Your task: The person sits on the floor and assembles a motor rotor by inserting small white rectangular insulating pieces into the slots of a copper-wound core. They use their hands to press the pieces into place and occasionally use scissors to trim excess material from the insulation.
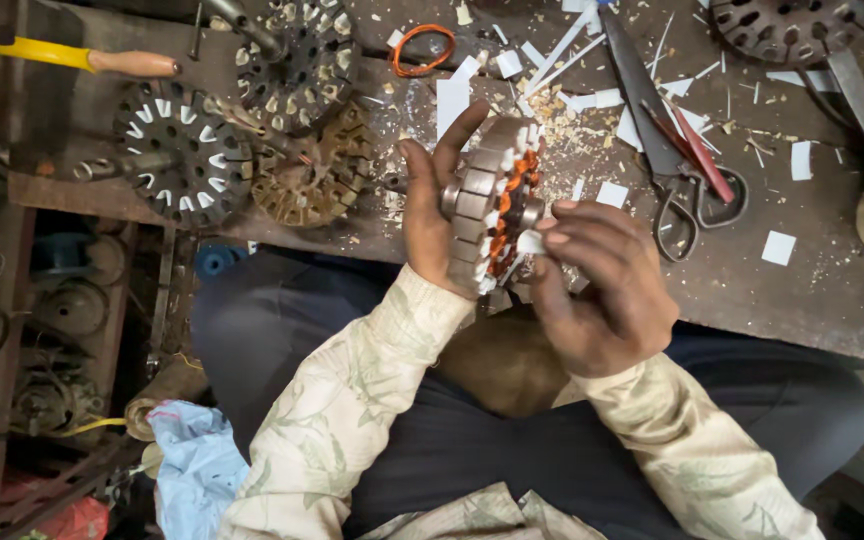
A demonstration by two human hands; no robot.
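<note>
Bench: dark, scuffed worktable (832, 300) littered with white paper slips and wood-coloured shavings; the person sits at its near edge, knees under it.

Thing in hand: slotted stator core (492, 205), a round stack of grey metal laminations with copper-orange winding showing in the slots, held on edge above the lap, just off the bench edge.

Left hand (432, 205): wrapped around the far side of the core, fingers spread up over the rim, thumb behind (a wide, cradling clasp bearing the weight).

Right hand (602, 290): fingertips pinched narrow on a small white paper slip (530, 242) at the core's near face, touching the slots.

Handling: looks heavy for its size and fully rigid; the steel rim should take a firm grip. Winding and paper liners look the delicate parts, likely to nick or crumple, so best held by the outer rim or the hub, not across the copper.

Slip: thin, light, bends easily; wants a fingertip pinch near its edge.

Nearby left: three more stator cores (187, 150), one with white liners seated, lying flat on the bench.

Nearby right: scissors (677, 160) with dark loops lying open-bladed; an orange wire ring (424, 50) further back.

Floor left: blue cloth (197, 465), coils and scrap, too dim to sort.
</note>
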